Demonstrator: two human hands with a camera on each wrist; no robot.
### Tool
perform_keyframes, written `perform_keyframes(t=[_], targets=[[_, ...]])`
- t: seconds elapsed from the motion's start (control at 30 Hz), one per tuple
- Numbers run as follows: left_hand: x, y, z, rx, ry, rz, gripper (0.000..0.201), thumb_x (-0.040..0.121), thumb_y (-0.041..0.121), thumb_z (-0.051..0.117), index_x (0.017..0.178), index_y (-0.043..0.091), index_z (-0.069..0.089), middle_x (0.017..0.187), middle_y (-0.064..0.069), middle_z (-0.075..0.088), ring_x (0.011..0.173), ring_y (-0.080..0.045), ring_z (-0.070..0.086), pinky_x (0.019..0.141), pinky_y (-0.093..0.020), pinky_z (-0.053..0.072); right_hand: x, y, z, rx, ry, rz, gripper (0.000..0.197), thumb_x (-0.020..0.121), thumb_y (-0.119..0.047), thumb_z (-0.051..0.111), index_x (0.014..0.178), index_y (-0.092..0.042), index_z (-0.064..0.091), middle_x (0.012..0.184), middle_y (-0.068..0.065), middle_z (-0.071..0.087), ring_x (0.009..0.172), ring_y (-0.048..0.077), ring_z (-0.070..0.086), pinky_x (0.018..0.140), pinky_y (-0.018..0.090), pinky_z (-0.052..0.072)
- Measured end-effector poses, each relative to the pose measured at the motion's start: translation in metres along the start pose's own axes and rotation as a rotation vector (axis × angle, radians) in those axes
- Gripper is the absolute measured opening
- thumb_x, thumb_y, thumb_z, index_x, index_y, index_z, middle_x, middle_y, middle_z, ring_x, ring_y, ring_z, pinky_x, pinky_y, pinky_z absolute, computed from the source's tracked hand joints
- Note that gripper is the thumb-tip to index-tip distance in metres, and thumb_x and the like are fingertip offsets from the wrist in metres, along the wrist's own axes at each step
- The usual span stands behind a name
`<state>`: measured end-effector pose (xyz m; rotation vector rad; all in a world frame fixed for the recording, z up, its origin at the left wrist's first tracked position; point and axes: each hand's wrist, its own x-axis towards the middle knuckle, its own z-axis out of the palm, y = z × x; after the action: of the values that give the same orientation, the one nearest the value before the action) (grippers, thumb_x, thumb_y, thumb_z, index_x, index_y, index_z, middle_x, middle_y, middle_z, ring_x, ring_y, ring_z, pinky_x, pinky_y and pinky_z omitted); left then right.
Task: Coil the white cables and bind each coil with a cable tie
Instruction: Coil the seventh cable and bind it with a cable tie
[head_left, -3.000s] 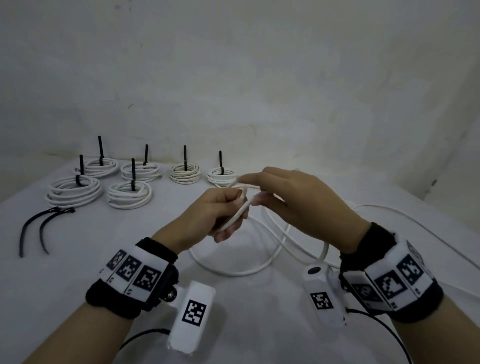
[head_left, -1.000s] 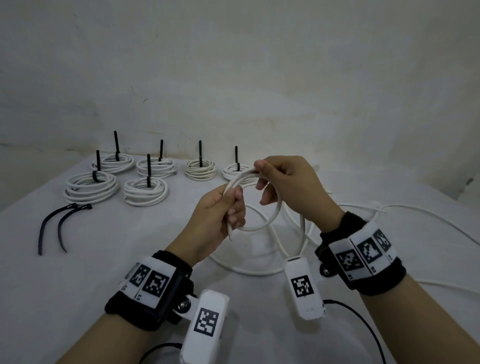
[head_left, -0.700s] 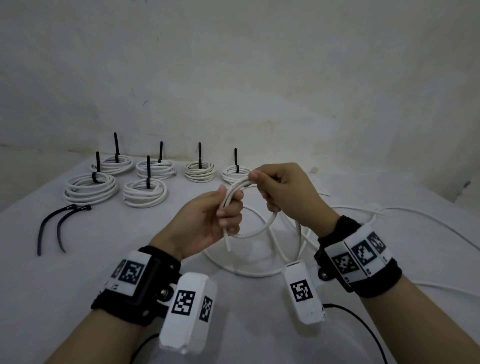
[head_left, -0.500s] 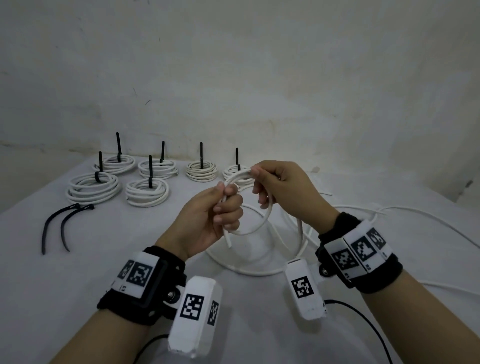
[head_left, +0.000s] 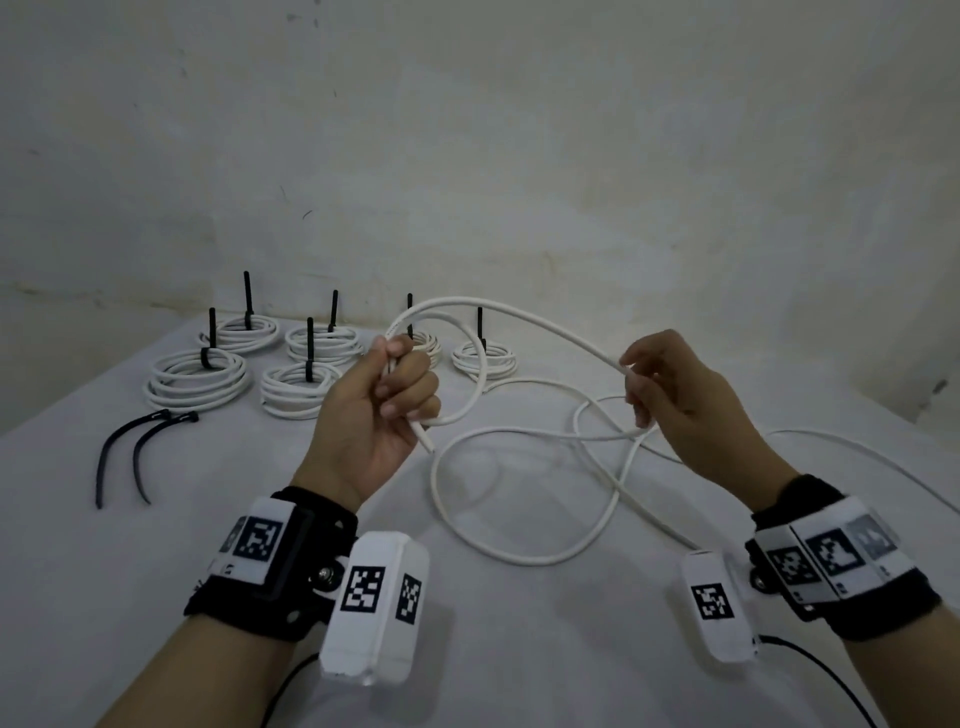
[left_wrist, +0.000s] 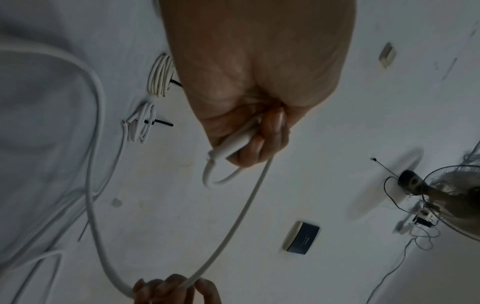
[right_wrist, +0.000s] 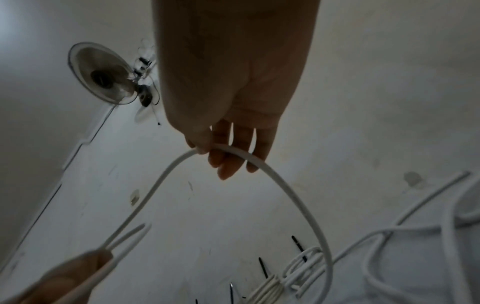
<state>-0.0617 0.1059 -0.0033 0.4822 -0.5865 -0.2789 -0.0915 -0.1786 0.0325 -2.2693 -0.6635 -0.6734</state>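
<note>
Since half a second ago the right hand (head_left: 685, 400) has swung out to the right, drawing the thin white round cable (head_left: 519, 317) into a wide arch; its grip pinches the cable. Left hand (head_left: 374, 415) clamps the small loop above the white cloth-covered counter (head_left: 519, 649).

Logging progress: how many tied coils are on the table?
6, all at the far left of the table: back row of four, front row of two. None looks hidden.
</note>
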Motion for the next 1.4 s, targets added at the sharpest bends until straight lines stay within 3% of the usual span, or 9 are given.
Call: perform_keyframes(t=[0.13,0.23,0.37,0.53,0.7,0.83,1.07,1.27,1.4], targets=[[0.0,0.001,0.002,-0.027,0.056,0.034,0.028,0.092,0.025,0.038,0.071,0.017,0.054,0.05,0.009,0.03,0.043,-0.004,0.019,0.044,-0.015,0.032,-0.005,-0.004,0.008,-0.13,-0.073,-0.056,0.021,0.091,-0.009,0.057,0.095,-0.03,0.056,0.071,-0.008,0.061,0.056,0.017,0.058,0.056,0.022,0.047],[-0.001,0.005,0.001,-0.044,0.077,0.049,0.035,0.096,0.024,0.033,0.07,0.015,0.056,0.05,0.008,0.037,0.044,-0.004,0.019,0.045,-0.016,0.032,-0.011,-0.004,0.016,-0.112,-0.195,-0.07,0.03,0.091,-0.008,0.06,0.103,-0.035,0.054,0.076,-0.012,0.057,0.059,0.012,0.062,0.06,0.018,0.049],[0.001,0.013,-0.014,-0.272,-0.115,-0.034,0.043,0.104,0.024,0.021,0.086,0.005,0.055,0.06,-0.003,0.047,0.05,-0.009,0.029,0.055,-0.025,0.037,-0.015,0.001,0.021,-0.092,-0.226,-0.083,0.041,0.095,-0.004,0.05,0.12,-0.036,0.051,0.085,-0.021,0.05,0.074,0.008,0.059,0.069,0.016,0.048],[-0.001,0.012,-0.017,-0.16,0.044,0.046,0.047,0.104,0.025,0.021,0.077,0.01,0.055,0.055,0.003,0.042,0.047,-0.006,0.025,0.049,-0.02,0.038,-0.011,-0.009,0.026,-0.223,-0.343,-0.19,0.048,0.09,0.006,0.049,0.131,-0.018,0.055,0.093,-0.012,0.045,0.081,-0.005,0.046,0.074,0.006,0.036],[0.0,0.002,-0.005,0.02,0.22,0.101,0.041,0.099,0.028,0.028,0.067,0.018,0.051,0.05,0.009,0.032,0.039,-0.002,0.03,0.043,-0.014,0.032,-0.009,-0.043,0.043,-0.409,-0.498,-0.473,0.05,0.079,0.012,0.055,0.121,-0.013,0.065,0.099,0.001,0.063,0.083,0.02,0.058,0.067,0.025,0.046],[0.0,-0.012,0.0,0.094,0.22,0.034,0.027,0.097,0.028,0.028,0.075,0.018,0.04,0.049,0.009,0.032,0.038,-0.002,0.031,0.042,-0.015,0.034,-0.002,-0.074,0.059,-0.425,-0.574,-0.595,0.047,0.071,0.015,0.063,0.108,-0.014,0.071,0.091,-0.001,0.069,0.073,0.023,0.062,0.056,0.03,0.05],[-0.004,-0.026,0.011,0.226,0.251,-0.047,0.021,0.089,0.035,0.037,0.079,0.017,0.041,0.06,0.003,0.03,0.052,-0.008,0.026,0.051,-0.019,0.022,0.019,-0.098,0.057,-0.274,-0.444,-0.448,0.029,0.088,-0.024,0.063,0.112,-0.018,0.047,0.089,0.003,0.07,0.074,0.026,0.065,0.063,0.042,0.052],[-0.007,-0.036,0.018,0.385,0.208,-0.144,0.048,0.103,0.015,0.023,0.073,0.011,0.06,0.062,-0.003,0.052,0.055,-0.011,0.051,0.051,-0.022,0.045,0.034,-0.097,0.051,-0.12,-0.371,-0.354,0.022,0.078,-0.02,0.075,0.081,-0.015,0.054,0.077,-0.008,0.064,0.07,0.013,0.059,0.063,0.04,0.049],[-0.008,-0.035,0.022,0.299,0.2,-0.186,0.022,0.095,0.025,0.033,0.082,0.011,0.045,0.056,-0.001,0.05,0.046,-0.011,0.044,0.047,-0.022,0.042,0.042,-0.09,0.036,-0.082,-0.325,-0.288,0.019,0.081,-0.02,0.074,0.081,-0.013,0.057,0.071,-0.007,0.06,0.066,0.011,0.056,0.063,0.036,0.048]])
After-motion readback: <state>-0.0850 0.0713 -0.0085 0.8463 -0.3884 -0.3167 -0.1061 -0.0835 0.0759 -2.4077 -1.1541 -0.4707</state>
